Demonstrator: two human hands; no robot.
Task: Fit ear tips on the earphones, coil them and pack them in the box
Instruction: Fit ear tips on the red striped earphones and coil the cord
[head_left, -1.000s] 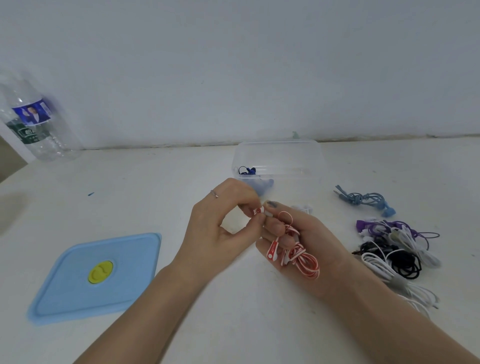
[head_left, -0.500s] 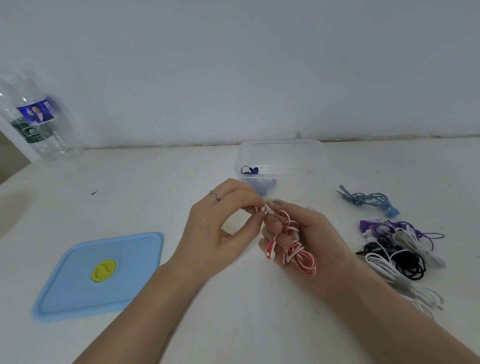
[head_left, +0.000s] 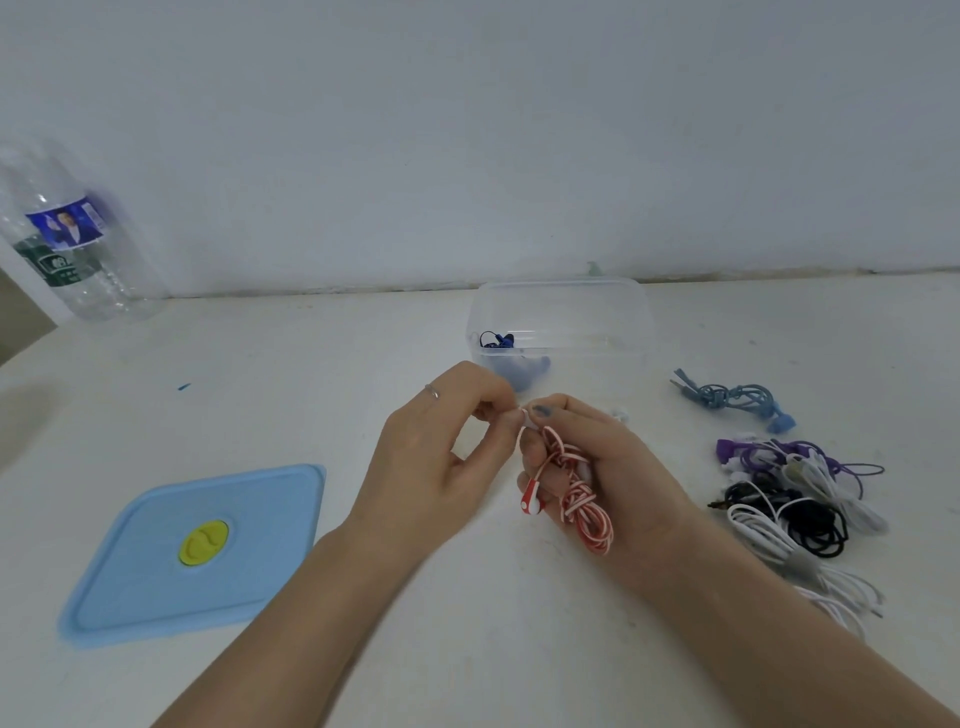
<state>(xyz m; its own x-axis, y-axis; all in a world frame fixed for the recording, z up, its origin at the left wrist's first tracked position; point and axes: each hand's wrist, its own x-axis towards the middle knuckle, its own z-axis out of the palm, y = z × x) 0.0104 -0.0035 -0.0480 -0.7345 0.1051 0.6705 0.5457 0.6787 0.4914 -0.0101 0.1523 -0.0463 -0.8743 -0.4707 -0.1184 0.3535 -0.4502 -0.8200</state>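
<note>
- The left hand (head_left: 436, 462) is pinching a small white ear tip (head_left: 525, 419) with its thumb and fingertips, meeting the right hand's thumb.
- The right hand (head_left: 608, 467) is curling its grip round the red-and-white earphones (head_left: 582, 499), the coiled bundle running down along the palm, one earbud (head_left: 531, 502) dangling downward.
- Behind, the clear box (head_left: 561, 322) is sitting open on the desk (head_left: 363, 364).

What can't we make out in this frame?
- Ear tip at the pinch, head view: covered by the left hand and right hand fingertips; fit state unreadable.
- Second earbud of the red-and-white earphones: hidden by those fingertips.
- Contents of the clear box: only something dark blue shows, partly behind the left hand.
- Bottle: cut off by the left edge.
</note>
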